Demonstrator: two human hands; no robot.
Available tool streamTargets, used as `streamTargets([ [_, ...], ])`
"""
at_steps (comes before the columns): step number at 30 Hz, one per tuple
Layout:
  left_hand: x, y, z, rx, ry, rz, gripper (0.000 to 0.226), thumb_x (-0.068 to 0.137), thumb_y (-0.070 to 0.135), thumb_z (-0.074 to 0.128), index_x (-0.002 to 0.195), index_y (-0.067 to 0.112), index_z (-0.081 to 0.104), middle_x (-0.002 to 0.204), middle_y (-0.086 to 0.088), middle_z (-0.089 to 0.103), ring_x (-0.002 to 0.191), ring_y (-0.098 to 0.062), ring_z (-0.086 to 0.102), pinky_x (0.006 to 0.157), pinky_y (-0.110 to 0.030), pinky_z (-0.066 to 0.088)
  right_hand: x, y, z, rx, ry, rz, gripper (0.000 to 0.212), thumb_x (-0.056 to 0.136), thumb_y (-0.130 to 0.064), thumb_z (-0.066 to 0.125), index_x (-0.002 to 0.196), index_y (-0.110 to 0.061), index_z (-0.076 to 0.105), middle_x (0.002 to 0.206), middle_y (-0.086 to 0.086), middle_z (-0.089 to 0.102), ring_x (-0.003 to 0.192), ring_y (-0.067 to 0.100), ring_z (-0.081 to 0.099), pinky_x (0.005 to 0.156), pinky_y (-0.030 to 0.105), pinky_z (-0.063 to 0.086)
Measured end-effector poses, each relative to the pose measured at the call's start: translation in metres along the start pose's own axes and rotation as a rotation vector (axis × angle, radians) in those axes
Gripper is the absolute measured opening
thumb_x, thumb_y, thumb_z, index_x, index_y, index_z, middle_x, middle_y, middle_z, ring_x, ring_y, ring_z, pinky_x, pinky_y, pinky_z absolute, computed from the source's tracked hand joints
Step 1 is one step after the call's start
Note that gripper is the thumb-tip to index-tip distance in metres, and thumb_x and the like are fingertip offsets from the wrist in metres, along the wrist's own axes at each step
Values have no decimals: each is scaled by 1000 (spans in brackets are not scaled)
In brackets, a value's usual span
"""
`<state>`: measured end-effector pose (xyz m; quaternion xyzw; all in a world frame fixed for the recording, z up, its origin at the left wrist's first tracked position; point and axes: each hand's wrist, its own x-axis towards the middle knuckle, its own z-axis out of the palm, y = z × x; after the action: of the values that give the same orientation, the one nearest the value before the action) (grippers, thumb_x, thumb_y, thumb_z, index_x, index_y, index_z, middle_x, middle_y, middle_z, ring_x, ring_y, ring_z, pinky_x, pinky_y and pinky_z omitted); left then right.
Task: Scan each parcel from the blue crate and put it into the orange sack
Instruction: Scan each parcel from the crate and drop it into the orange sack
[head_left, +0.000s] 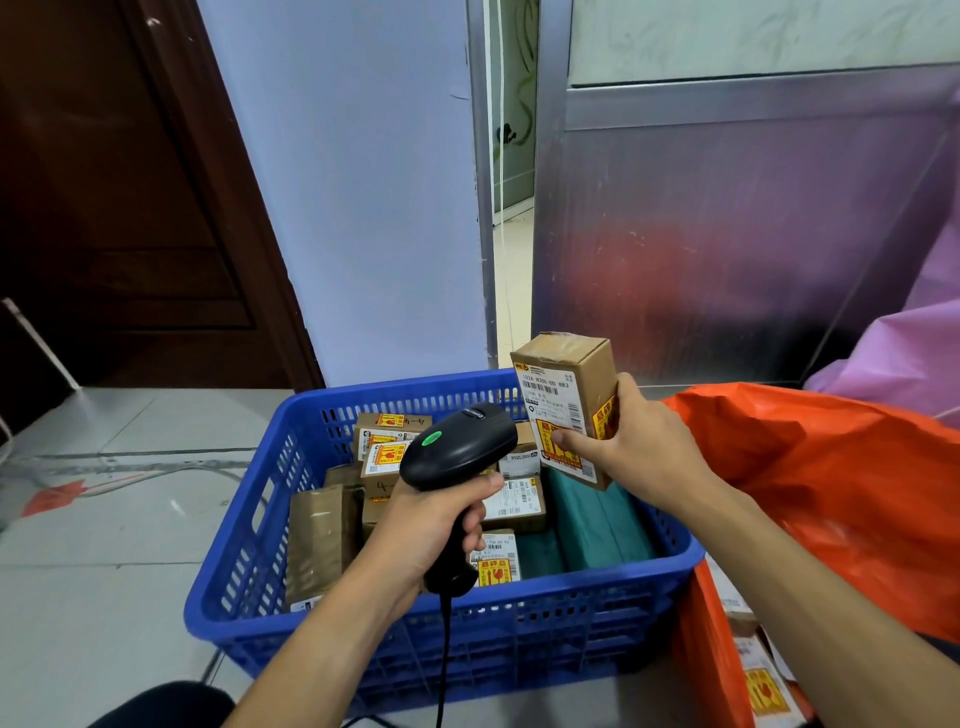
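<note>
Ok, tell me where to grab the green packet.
Probably its near end, from above: the green packet lies lengthwise by the right wall of the crate, top bare, while the right hand and its box cover the far end.

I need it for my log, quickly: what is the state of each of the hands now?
Left hand: closed around the handle of the black scanner.
Right hand: closed on a cardboard parcel, held upright above the blue crate.

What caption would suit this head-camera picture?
Left hand aims a scanner at a parcel the right hand holds above the blue crate.
</note>
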<state>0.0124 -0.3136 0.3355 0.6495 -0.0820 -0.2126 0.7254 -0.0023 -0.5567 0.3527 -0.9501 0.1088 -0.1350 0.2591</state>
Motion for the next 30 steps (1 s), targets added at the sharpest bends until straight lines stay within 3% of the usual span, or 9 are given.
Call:
streamTargets([
  [16, -1, -3, -5, -24, 26, -3, 25, 93, 15, 75, 115, 5, 67, 57, -4, 48, 50, -18, 45, 60, -33, 51, -3, 11, -3, -37, -17, 22, 62, 82, -68, 70, 117, -27, 41, 111, -4, 70, 95, 18, 68, 78, 44, 59],
  [21, -4, -3, -3, -18, 32, -5, 16, 93, 15, 75, 104, 7, 67, 58, -4, 48, 49, -17, 45, 60, -34, 50, -14, 31, -16, 3, -18, 80, 54, 86, -53, 71, 121, -26, 40, 111, -4, 68, 91, 19, 64, 74, 39, 53],
  [26, -2, -6, 9, -16, 12, 2, 15, 93, 14, 75, 104, 7, 67, 58, -4, 47, 49, -19, 44, 62, -37, 48, -26, 54, -37, 34, 71, 151, 95, 77, -61, 58, 158, -31, 18, 139, 1, 61, 116, 28, 64, 97, 50, 52],
  [30, 4, -10, 23, 2, -5, -2, 17, 92, 14, 76, 101, 4, 66, 58, -4, 47, 50, -19, 44, 62, -37, 48, -32, 79, -49, 18, 102, 238, 103, 74, -64, 50, 162, -27, 12, 154, 5, 50, 132, 30, 55, 107, 52, 46],
])
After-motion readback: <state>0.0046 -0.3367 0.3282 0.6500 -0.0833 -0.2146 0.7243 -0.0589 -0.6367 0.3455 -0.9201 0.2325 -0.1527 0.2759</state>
